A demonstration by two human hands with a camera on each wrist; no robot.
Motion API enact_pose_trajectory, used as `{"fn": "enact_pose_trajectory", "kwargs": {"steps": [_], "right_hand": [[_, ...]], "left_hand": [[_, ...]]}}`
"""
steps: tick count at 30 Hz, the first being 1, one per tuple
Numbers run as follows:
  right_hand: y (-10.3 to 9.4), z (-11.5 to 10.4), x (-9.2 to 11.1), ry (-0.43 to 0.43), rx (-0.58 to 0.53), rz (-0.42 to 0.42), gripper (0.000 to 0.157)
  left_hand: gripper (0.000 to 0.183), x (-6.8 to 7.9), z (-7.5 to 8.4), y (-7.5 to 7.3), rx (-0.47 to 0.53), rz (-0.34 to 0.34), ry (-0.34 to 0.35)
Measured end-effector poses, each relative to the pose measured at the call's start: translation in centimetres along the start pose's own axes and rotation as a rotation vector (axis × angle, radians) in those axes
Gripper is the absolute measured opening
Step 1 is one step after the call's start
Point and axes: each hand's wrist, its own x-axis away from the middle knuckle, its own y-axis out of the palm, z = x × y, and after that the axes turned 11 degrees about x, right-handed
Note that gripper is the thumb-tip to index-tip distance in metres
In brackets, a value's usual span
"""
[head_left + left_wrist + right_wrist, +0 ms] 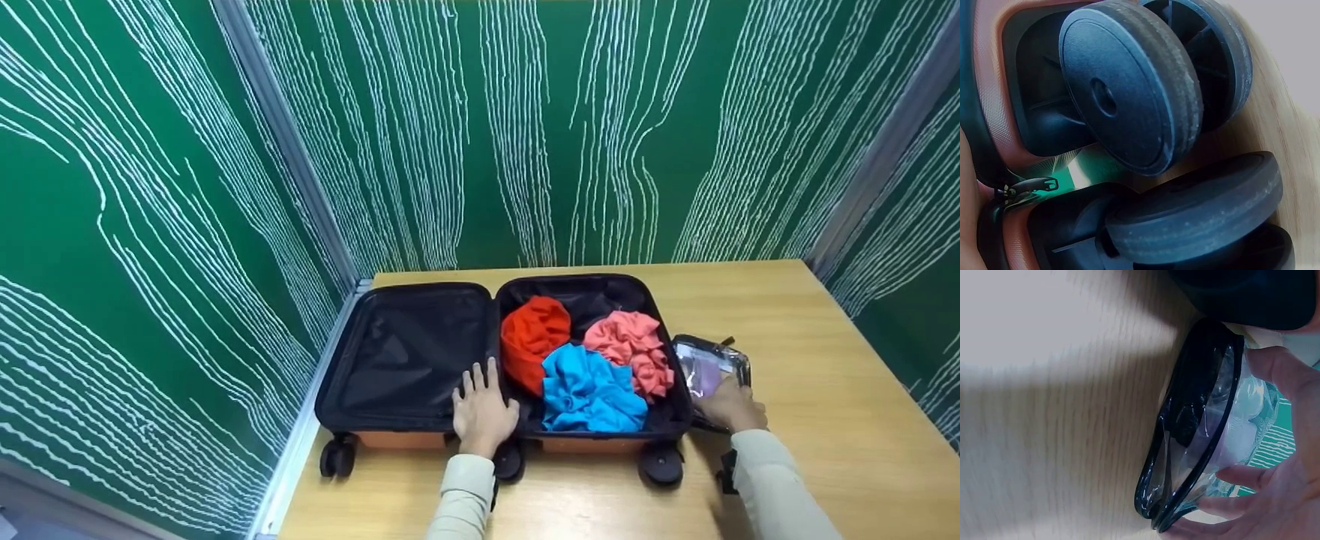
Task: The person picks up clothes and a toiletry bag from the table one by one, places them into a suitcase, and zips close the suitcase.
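The clear pouch (pixel 709 367) sits on the bench (pixel 840 420) just beside the suitcase (pixel 592 446), between it and the bench's right edge. The right hand (pixel 731 405) grasps it near its closer end, thumb on 1 side and fingers on the other. A good hold here would probably bear on the firm black edging (pixel 1224 422), since the clear film looks likely to buckle. The pouch's long axis runs roughly from the bench's far edge toward the person, along the suitcase's right side; a small black tab (pixel 727 341) points off its far right corner. The left hand (pixel 484 416), fingers straight and gripping nothing, rests where the suitcase's 2 halves meet. The right half holds red (pixel 536 334), blue (pixel 592 390) and pink (pixel 626 341) cloths.
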Motion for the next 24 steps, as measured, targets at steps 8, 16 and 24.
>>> {"fn": "enact_pose_trajectory", "kwargs": {"steps": [8,16,24], "right_hand": [[0.9,-0.3,-0.5,0.035,0.054,0.063,0.105],[1.7,0.0,-1.1,0.054,0.085,0.094,0.114],[1.7,0.3,-1.2,0.053,0.092,0.115,0.121]], "left_hand": [[0.082,0.0,-0.1,0.1,-0.004,0.002,-0.002],[0.081,-0.1,-0.2,0.1,-0.009,0.006,-0.002],[0.081,0.0,-0.2,0.2,-0.012,0.020,0.008]]}}
